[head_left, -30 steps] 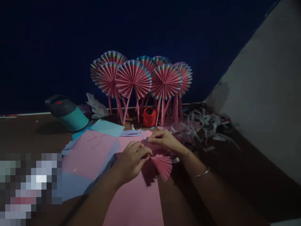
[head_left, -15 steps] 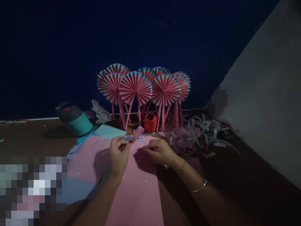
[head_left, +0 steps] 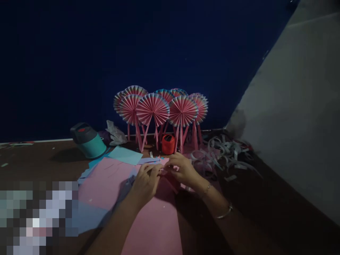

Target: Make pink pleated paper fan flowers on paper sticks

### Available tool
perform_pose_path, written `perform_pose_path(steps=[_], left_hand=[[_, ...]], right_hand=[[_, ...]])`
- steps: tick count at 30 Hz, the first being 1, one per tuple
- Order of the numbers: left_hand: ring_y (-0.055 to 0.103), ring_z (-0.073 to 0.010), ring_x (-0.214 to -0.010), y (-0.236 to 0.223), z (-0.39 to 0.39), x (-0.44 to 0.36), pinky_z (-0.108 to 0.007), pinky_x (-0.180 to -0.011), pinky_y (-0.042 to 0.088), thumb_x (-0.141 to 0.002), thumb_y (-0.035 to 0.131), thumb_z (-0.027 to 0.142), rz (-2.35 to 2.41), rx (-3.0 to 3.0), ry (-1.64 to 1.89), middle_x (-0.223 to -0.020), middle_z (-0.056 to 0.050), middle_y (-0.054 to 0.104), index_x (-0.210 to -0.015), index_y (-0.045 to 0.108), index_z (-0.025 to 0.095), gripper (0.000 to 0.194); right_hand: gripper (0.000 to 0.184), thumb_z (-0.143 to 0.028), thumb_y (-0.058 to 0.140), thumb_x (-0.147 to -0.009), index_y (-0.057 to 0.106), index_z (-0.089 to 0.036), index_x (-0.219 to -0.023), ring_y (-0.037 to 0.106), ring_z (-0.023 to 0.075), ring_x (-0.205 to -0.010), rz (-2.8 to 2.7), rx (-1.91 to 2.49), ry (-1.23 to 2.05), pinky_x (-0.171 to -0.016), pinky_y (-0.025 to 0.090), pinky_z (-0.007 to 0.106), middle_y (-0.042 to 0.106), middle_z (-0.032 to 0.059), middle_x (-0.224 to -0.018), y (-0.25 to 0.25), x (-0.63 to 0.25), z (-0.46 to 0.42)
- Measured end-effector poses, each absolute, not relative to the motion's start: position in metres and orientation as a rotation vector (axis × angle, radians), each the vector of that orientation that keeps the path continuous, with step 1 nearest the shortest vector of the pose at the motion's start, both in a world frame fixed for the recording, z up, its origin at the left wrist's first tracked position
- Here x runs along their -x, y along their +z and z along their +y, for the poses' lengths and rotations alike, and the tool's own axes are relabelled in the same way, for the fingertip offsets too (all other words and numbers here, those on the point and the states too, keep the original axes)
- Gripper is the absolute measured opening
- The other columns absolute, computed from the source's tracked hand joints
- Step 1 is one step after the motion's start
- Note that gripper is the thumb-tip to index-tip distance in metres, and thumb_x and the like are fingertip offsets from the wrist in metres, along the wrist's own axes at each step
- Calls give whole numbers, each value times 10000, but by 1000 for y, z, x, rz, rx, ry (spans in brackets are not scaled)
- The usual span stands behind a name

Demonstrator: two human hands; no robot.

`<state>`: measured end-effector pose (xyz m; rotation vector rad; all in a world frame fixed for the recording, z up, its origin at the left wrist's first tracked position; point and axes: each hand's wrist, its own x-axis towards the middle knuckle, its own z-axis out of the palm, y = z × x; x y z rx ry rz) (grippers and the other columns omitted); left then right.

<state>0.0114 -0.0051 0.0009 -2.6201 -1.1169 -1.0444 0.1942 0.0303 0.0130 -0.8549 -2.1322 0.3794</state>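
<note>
A teal cylindrical container with a dark grey lid stands tilted at the far left. Right of it lies a crumpled, whitish plastic bag. In front of these, a flat pink paper sheet and a light blue paper sheet overlap on the dark brown tabletop.

The left hand is positioned over the paper, its fingers narrow and pinching a small pleated pink paper piece. This piece is located between the two hands. Behind the hands stand round pleated pink paper fans with bluish rims on pink legs; an orange-red spool is set in front of them.

The right hand has bent fingers at the piece; whether they grip it cannot be told. Curled, whitish strips are heaped at the right.
</note>
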Motion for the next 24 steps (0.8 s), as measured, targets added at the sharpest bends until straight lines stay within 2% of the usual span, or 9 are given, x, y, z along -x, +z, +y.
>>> perform_pose_path(steps=[4, 7, 9, 11, 13, 15, 18, 21, 24], left_hand=[[605, -192, -864, 3, -14, -13, -383, -815, 454, -852, 486, 105, -1069, 2748, -1170, -899, -47, 673, -1112, 487, 212, 281], [613, -180, -848, 4, -21, -17, -368, -812, 467, -840, 515, 140, -1274, 2923, -1418, -869, -36, 663, -1074, 508, 226, 250], [626, -161, -807, 6, -22, -20, -331, -785, 477, -818, 551, 178, -1552, 2911, -1800, -821, -19, 650, -1044, 500, 219, 236], [623, -140, -747, 9, -19, -23, -295, -753, 475, -777, 604, 223, -1783, 2689, -2317, -738, 19, 620, -1042, 474, 215, 295], [607, -121, -702, 9, -12, -23, -270, -738, 465, -715, 662, 249, -1931, 2271, -2792, -679, 54, 591, -1046, 460, 216, 389], [595, -107, -660, 4, -3, -22, -253, -715, 458, -647, 703, 249, -2063, 1757, -3074, -669, 66, 590, -1024, 458, 214, 451], [590, -117, -619, -8, 8, -15, -257, -665, 455, -609, 712, 246, -2232, 1427, -2938, -644, 61, 594, -957, 453, 209, 435], [585, -131, -621, -17, 13, -7, -276, -655, 462, -675, 639, 230, -2196, 1661, -2419, -668, 36, 588, -854, 485, 210, 237], [605, -162, -687, -19, 13, -3, -317, -694, 472, -736, 558, 196, -2051, 1918, -1917, -764, -8, 624, -806, 509, 213, 87]], right_hand=[[231, -343, 662, -778, 674, -161, -635, 520, 133, -644, -1986, 905, 953, -658, 409, 274, 613, 15, -626, 13, -206, 40], [275, -417, 725, -678, 684, -148, -641, 482, 98, -526, -1792, 993, 1372, -542, 388, 240, 582, -14, -581, 9, -216, 47], [292, -418, 752, -624, 688, -134, -651, 451, 81, -479, -1652, 1021, 1515, -497, 362, 228, 566, -24, -556, 4, -221, 50], [307, -420, 745, -618, 674, -122, -619, 479, 89, -503, -1541, 975, 1526, -513, 372, 230, 578, -10, -561, -1, -221, 51], [310, -419, 740, -621, 661, -120, -599, 507, 103, -539, -1517, 946, 1493, -543, 389, 238, 593, 2, -571, -6, -216, 51], [301, -414, 733, -639, 664, -123, -604, 516, 112, -561, -1621, 932, 1411, -555, 396, 243, 607, 14, -590, -9, -207, 49], [237, -339, 661, -751, 675, -141, -621, 495, 113, -577, -1930, 933, 999, -585, 388, 248, 597, 12, -581, -8, -191, 39], [186, -196, 588, -816, 664, -169, -648, 497, 130, -646, -2173, 914, 434, -647, 379, 259, 597, 14, -618, -3, -181, 26], [183, -149, 542, -847, 636, -183, -694, 485, 159, -716, -2324, 869, 26, -666, 368, 277, 593, 32, -693, 3, -178, 18]])
